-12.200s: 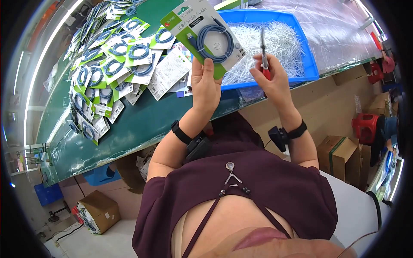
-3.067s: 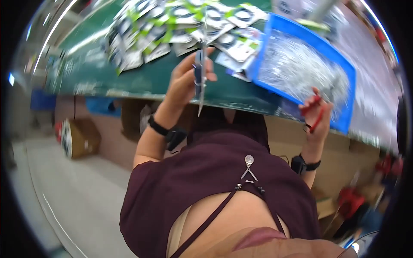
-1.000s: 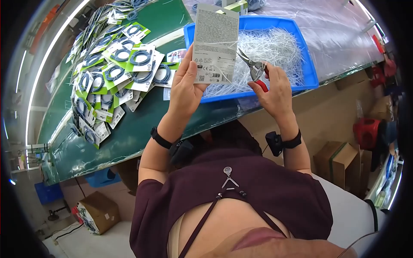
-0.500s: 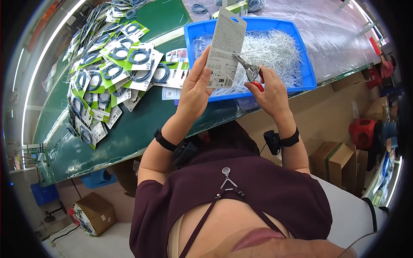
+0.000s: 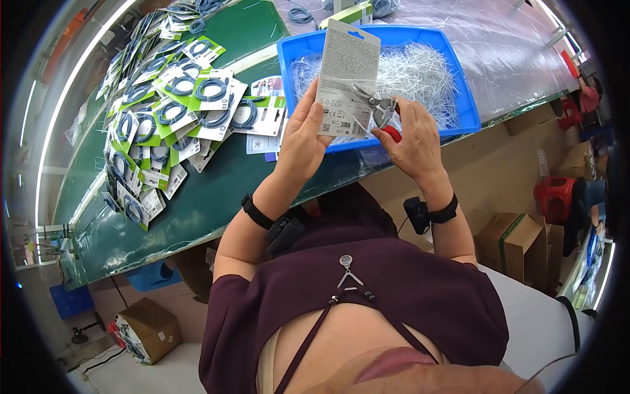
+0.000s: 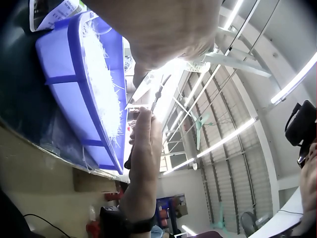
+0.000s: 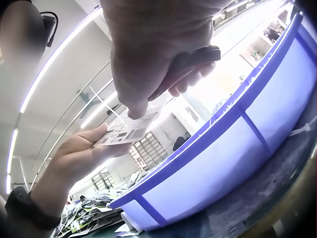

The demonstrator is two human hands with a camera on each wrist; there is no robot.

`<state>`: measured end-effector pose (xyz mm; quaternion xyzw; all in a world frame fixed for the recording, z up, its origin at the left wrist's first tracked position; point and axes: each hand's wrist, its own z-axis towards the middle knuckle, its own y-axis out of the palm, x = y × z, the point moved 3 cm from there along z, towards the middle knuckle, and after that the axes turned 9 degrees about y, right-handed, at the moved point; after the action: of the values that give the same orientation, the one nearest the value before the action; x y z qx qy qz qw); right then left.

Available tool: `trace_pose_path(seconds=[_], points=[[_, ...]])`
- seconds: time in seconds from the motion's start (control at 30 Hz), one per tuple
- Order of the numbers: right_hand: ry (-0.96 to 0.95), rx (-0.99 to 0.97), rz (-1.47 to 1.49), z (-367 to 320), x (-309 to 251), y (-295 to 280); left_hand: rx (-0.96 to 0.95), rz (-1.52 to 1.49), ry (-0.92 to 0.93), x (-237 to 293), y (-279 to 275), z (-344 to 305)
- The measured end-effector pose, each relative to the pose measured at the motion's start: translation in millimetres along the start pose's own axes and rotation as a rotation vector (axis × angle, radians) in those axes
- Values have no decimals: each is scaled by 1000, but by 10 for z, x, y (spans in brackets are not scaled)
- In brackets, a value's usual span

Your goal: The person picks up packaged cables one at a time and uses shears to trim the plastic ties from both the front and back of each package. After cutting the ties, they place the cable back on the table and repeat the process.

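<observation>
My left hand [image 5: 303, 138] grips a flat cable package [image 5: 348, 62] by its lower left edge, thumb on the near side. Its printed back faces me, tilted, with the hang slot at the top. In the right wrist view a thin white strip [image 7: 106, 103] sticks out from the card. My right hand [image 5: 419, 138] holds red-handled snips [image 5: 382, 108], whose metal blades overlap the lower right of the card's back in the head view. In the left wrist view the right hand [image 6: 143, 144] appears beyond the left palm, snips pointing up.
Below the hands stands a blue bin [image 5: 468, 108] full of clear plastic strips [image 5: 423, 75]. Packaged coiled cables [image 5: 172, 111] lie heaped at left on the green table [image 5: 151, 226]. A loose cable coil [image 5: 300, 14] lies behind the bin.
Twelve seconds ago a package front faced me; now a back does. Over the last second the card has tilted and dropped slightly, and the snips have moved left from beside it to overlap it.
</observation>
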<state>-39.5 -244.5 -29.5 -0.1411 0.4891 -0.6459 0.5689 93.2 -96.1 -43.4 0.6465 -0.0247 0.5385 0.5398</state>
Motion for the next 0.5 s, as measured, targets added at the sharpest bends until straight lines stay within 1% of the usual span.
trace_pose_path(seconds=[0.07,0.2,0.37,0.5], points=[[33,-60,-18,28,-32,8,-14,-7,-27,-21,4,-2],[26,-78,-22,53,-74,12,-43,-52,-63,-65,29,-37],[-4,-42,-41,54,-55,54,-31,-80,-72,-122,31,-27],[61,-111,19,29,-6,111,-8,-82,-72,-152,46,-12]])
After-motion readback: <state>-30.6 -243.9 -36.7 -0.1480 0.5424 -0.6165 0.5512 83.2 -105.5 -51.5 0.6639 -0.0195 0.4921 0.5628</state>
